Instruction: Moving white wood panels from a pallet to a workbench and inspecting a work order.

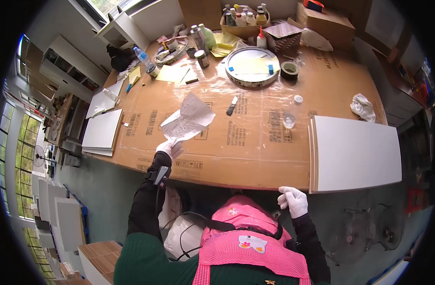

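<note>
My left hand [170,148], in a white glove, pinches the lower end of a creased white sheet of paper [189,118] with faint marks on it. The sheet is held up above the cardboard-covered table [208,161], near its front edge. At the right, my right hand [293,202], also gloved in white, hangs just off that edge with its fingers curled and nothing visible in them. Closest to it lies a stack of white panels [355,154]. A small dark brush [232,106] with a pale handle lies beyond the paper.
A clear plastic bottle [290,118] stands right of the middle, and a crumpled white cloth [363,107] lies far right. Towards the back are a round turntable [251,66], a tape roll [289,71] and a box of bottles [246,31]. More white panels [102,129] lie left.
</note>
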A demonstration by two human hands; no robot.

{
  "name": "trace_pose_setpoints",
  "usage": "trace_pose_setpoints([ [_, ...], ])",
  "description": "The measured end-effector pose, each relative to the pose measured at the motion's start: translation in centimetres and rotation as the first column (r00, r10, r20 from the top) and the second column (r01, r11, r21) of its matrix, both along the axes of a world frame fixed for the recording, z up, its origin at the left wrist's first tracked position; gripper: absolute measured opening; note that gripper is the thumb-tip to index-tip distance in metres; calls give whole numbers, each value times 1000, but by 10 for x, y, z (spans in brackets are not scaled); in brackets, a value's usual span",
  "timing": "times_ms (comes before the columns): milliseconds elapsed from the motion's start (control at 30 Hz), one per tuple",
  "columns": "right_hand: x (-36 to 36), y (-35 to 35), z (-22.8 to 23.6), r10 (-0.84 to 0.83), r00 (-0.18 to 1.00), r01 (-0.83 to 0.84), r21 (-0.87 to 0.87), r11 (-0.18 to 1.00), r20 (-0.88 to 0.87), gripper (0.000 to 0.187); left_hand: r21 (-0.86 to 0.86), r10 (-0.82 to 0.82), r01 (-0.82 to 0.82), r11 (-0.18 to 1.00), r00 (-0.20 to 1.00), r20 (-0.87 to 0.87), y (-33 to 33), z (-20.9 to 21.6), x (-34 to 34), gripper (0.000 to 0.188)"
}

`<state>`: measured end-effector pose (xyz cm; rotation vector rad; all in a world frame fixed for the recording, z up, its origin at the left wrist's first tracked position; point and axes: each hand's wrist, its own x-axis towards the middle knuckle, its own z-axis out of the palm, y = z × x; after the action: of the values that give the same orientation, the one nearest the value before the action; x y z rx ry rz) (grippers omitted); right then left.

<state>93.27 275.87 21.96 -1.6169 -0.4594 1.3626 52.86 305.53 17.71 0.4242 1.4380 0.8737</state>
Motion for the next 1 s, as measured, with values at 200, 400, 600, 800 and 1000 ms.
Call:
trace_pose_setpoints([
  [200, -78, 159, -14, 114, 979, -99, -97, 990, 168, 24, 90, 82, -72, 993, 990, -118, 175, -42, -71, 29],
  [400, -151, 362, 1, 142, 980, -153, 69, 986, 139, 29, 96, 188, -196, 976, 978, 89, 260, -78, -87, 30],
  [600, -155, 578, -32, 80, 935, -148, 175, 973, 346, 71, 162, 267, -298, 941, 946, 186, 330, -103, -81, 27],
  [800, -177, 732, -66, -4, 425, -400, 192, 896, 905, 74, 273, 225, -245, 930, 969, 104, 380, -115, -88, 27],
  [1000, -220, 814, -81, -113, -36, -398, 89, 913, 993, 56, 231, 206, -223, 947, 974, 95, 411, -136, -87, 28],
])
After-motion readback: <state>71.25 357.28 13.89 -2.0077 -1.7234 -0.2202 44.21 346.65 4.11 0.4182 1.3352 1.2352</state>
